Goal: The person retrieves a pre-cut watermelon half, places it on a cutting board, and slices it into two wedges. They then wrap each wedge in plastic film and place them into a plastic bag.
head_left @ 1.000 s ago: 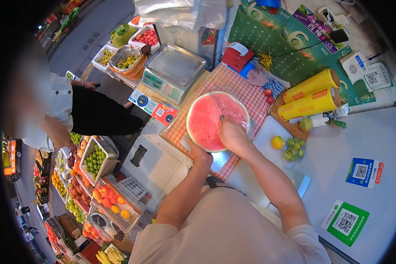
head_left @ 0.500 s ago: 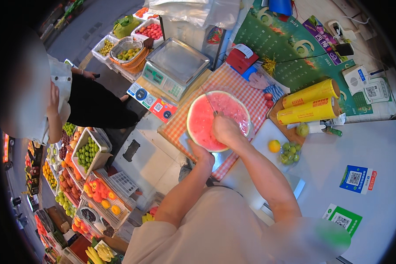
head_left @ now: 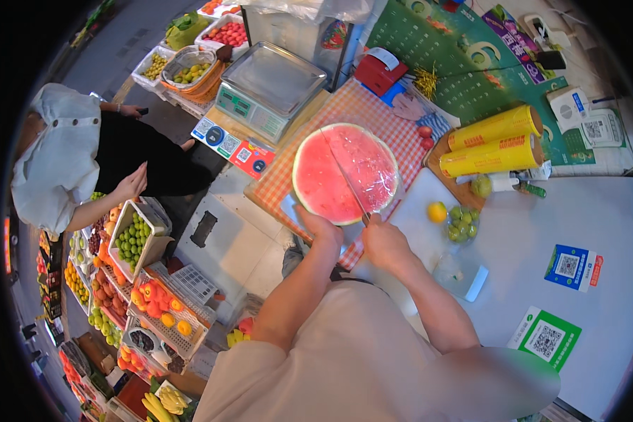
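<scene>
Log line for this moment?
left hand: at melon, near-left edge | right hand: grips knife | knife: across melon's face | scale: beyond melon, left

2 bare forearms (head_left: pixel 295 294) forward and inward, left hand (head_left: pixel 321 226) partly hidden, right hand (head_left: pixel 385 244) in a fist.

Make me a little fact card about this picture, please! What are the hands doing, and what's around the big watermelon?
Left hand: against the watermelon, at its near edge
Right hand: gripping a knife by its handle
Blade: across the red cut face
Below: checked cloth
Beyond, to the left: scale
To the right: two yellow rolls, bagged green fruit
</scene>
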A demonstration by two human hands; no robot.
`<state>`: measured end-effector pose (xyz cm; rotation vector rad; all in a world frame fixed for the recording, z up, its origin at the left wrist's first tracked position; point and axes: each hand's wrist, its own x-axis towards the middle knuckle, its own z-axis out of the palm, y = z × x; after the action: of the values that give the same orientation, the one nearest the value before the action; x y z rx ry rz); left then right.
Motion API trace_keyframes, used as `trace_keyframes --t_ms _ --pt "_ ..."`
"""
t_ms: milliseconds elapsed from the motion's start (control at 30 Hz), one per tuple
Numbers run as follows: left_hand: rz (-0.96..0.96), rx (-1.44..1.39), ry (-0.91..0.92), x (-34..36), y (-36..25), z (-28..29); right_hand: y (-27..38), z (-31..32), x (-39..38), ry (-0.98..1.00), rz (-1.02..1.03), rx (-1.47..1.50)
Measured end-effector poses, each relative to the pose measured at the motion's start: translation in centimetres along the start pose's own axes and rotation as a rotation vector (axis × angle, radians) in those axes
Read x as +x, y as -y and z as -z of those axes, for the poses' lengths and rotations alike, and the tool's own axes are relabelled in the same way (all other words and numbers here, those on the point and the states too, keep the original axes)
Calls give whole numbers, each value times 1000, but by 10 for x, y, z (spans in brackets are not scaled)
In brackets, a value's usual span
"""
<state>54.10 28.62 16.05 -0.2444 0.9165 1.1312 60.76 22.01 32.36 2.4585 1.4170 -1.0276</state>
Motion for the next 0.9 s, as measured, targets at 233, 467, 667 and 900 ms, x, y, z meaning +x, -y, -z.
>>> trace_keyframes --t_ms 233,467,667,900 --pt "-20 82 1 -9 -4 -10 -23 -27 -34 -65 67 -48" --pt "-41 121 -12 -4 -1 -3 -67 -143 61 -299 88 81" --pt "-2 167 -6 2 -11 0 -68 -163 92 -278 94 64" --pt "177 361 1 -6 -25 -12 -77 -162 119 -146 89 3"
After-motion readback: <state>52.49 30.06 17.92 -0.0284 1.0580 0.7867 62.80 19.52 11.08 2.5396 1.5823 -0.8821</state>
